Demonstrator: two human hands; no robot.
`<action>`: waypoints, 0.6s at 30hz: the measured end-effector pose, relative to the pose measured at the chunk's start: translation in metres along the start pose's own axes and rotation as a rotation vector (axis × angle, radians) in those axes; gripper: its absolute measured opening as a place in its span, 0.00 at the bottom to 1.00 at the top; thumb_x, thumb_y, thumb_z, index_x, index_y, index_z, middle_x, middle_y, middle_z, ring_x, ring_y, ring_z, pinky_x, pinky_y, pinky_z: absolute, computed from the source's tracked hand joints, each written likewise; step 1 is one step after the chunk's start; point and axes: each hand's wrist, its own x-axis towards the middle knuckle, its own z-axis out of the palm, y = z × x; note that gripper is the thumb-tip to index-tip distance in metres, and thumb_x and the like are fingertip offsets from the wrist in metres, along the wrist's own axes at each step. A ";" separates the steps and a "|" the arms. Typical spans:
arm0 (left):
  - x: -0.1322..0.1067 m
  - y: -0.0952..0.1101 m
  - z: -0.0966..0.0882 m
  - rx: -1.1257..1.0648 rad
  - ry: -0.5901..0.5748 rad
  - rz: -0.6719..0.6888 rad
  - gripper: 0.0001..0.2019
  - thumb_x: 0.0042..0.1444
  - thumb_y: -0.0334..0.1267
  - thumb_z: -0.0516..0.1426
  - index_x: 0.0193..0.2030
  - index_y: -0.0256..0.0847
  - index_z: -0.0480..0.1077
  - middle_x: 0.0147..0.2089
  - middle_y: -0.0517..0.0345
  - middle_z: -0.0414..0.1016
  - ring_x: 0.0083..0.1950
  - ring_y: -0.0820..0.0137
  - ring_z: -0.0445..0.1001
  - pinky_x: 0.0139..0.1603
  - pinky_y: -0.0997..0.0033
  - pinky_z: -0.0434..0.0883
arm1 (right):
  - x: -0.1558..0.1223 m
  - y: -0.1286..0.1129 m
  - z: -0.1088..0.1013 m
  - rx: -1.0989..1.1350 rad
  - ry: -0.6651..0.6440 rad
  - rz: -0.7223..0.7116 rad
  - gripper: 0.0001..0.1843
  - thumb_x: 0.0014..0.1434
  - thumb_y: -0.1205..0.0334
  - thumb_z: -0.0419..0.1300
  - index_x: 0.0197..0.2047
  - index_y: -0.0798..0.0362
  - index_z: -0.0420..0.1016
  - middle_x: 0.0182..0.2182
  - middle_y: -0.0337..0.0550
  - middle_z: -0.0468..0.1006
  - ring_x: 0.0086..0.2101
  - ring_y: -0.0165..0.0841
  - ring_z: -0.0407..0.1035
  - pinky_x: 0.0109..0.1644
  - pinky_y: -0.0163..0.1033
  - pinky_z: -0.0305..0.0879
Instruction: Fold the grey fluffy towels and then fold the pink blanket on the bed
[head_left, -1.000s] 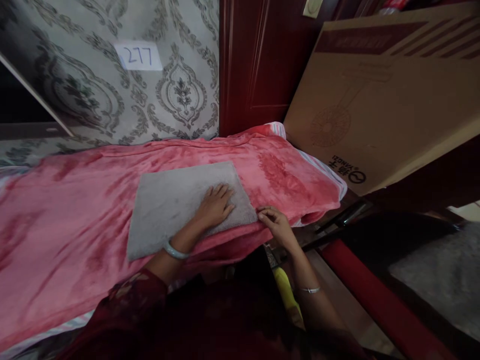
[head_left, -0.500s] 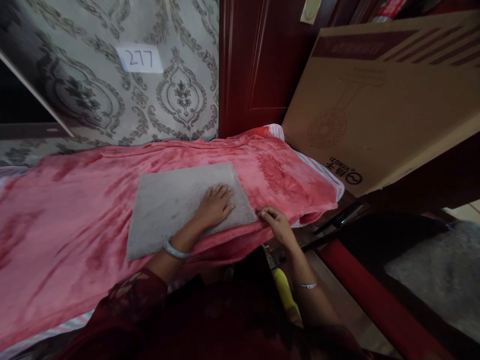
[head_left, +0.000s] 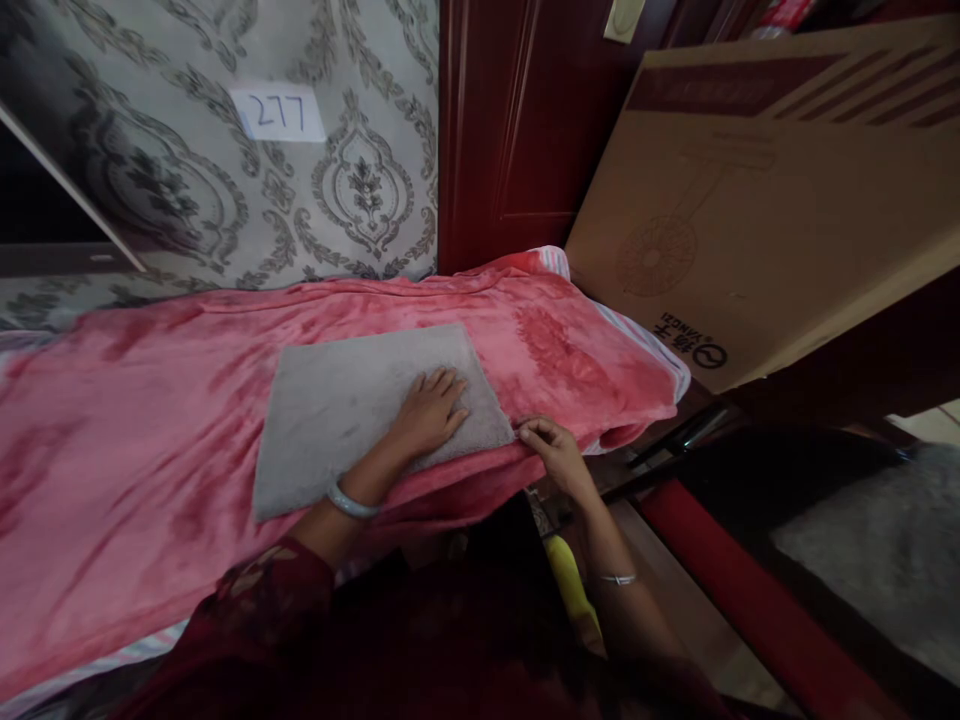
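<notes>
"Drawn together, aren't they, the thumb and fingers of our right hand [head_left: 559, 450]?"

"Yes, we have them bunched right at the near corner of the gray cloth [head_left: 367, 400], though we can't tell whether any fabric is caught between the tips."

"And our left hand [head_left: 431, 412]?"

"That one we have palm down on the cloth, its fingers spread apart."

"Where does the cloth lie, going by the pink blanket [head_left: 150, 420]?"

"Flat on top of the blanket, with one long side close to the blanket's near edge. We can see folds in the blanket beside it."

"What have we got on our wrists?"

"A thick, pale bangle [head_left: 350, 503] on the left and a thin, silvery bracelet [head_left: 619, 579] on the right, that second one out past the blanket's near edge."

"And beyond the blanket?"

"Behind it we see patterned wallpaper [head_left: 187, 190] with a paper marked 277 [head_left: 277, 113], then a dark red door [head_left: 517, 130]. Just beside the blanket's right-hand end is a big cardboard box [head_left: 757, 210]."

"Anything nearer us?"

"Something yellow [head_left: 570, 580], below the blanket's near edge. What it is, we can't make out."
</notes>
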 end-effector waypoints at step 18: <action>0.001 0.000 -0.004 -0.008 0.016 0.016 0.26 0.68 0.45 0.49 0.69 0.37 0.64 0.74 0.42 0.59 0.76 0.51 0.54 0.74 0.41 0.52 | -0.018 0.000 0.005 -0.109 0.119 -0.018 0.10 0.55 0.52 0.63 0.32 0.48 0.80 0.34 0.45 0.81 0.38 0.39 0.73 0.46 0.45 0.69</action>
